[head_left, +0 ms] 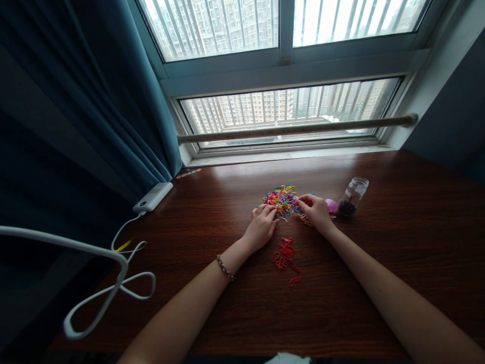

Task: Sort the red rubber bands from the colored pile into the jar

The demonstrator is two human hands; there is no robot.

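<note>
A heap of small colourful elastic bands, in yellow, blue, pink and red, lies on the brown table. My left hand rests at its near left edge, fingertips on the bands and thumb held apart from them. On the right side of the heap, my right hand has thumb and forefinger pinched together; what is between them is too small to make out. More bands show beneath that hand. Closer to me, between my forearms, lies a separate loose group of red bands, with a stray red band just below it.
Right of my right hand are a pink rounded object and a clear glass jar with dark contents. A white device with a cable stands at the left by the blue curtain. A blurred white tube crosses the left foreground.
</note>
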